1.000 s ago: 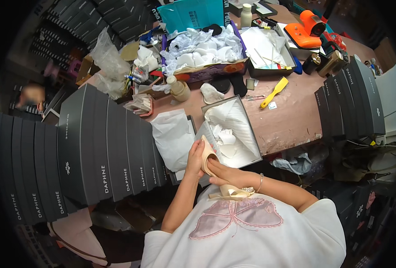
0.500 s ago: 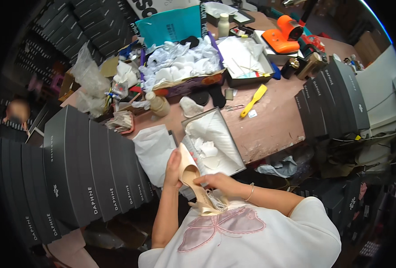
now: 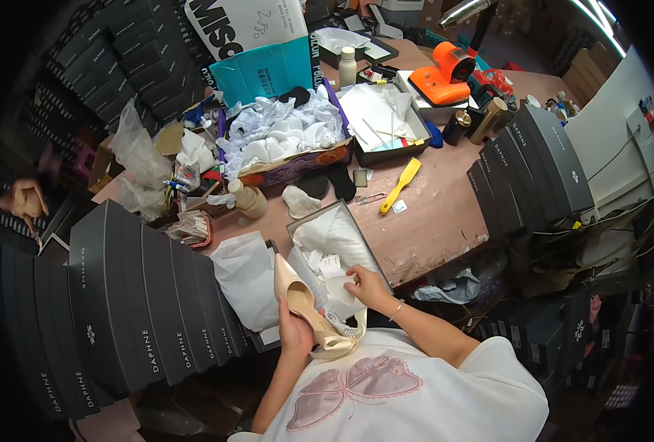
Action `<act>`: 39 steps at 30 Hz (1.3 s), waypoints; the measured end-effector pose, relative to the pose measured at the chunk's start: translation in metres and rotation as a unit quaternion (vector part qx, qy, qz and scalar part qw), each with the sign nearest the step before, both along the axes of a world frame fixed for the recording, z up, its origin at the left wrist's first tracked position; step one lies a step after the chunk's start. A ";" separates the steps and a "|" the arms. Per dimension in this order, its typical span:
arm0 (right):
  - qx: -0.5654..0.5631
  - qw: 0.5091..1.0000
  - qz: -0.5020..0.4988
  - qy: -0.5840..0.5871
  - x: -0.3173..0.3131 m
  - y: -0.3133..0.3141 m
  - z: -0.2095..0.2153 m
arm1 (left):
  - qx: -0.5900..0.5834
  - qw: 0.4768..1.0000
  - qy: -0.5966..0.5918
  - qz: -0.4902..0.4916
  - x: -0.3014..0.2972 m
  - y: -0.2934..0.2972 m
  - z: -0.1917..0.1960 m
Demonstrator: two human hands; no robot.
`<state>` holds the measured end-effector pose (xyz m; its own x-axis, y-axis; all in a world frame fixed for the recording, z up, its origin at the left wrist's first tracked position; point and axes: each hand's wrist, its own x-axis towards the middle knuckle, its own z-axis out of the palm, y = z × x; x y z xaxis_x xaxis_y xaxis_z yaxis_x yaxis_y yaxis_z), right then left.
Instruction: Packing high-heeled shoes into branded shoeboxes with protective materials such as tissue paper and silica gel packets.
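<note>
My right hand (image 3: pixel 371 289) has moved off the cream shoe (image 3: pixel 288 278), which my left hand (image 3: pixel 295 333) alone now grips, to pinch a white pad (image 3: pixel 338 289)

Bright light tubes (image 3: pixel 599 29) shine beyond the pinkish worktable (image 3: pixel 437 221)

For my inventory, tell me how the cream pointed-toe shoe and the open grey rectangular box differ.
The smooth cream pointed-toe shoe is slim and tapered; the open grey rectangular box is broader and straight-sided. The shoe is in the left hand; the box rests on the pinkish table, lined with white tissue paper.
</note>
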<state>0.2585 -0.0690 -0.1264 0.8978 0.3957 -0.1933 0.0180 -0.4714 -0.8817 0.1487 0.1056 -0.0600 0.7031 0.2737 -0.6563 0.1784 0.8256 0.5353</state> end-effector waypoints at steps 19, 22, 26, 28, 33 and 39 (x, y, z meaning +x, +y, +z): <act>0.060 0.987 0.143 -0.047 -0.007 0.031 0.077 | -0.028 0.999 -0.021 -0.016 -0.014 0.007 -0.031; -0.109 0.979 0.120 -0.122 0.029 -0.011 0.031 | -0.022 0.999 0.038 -0.013 -0.024 0.022 -0.017; -0.212 0.939 0.222 -0.155 0.022 0.033 0.018 | -0.062 0.997 0.028 -0.036 -0.027 0.019 -0.029; -0.255 0.929 0.216 -0.159 0.023 0.047 -0.002 | -0.093 0.994 0.024 -0.060 -0.025 0.017 -0.032; -0.287 0.926 0.187 -0.160 0.031 0.051 -0.028 | -0.105 0.991 0.074 -0.040 -0.012 0.012 -0.017; 0.090 0.946 0.244 -0.193 0.007 0.056 0.098 | -0.084 0.996 -0.018 0.004 -0.001 0.000 -0.001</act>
<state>0.2659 -0.0131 -0.0286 0.5889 0.7772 0.2218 0.5317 -0.1658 -0.8306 0.1480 0.1061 -0.0609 0.7250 0.1676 -0.6681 0.1551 0.9053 0.3954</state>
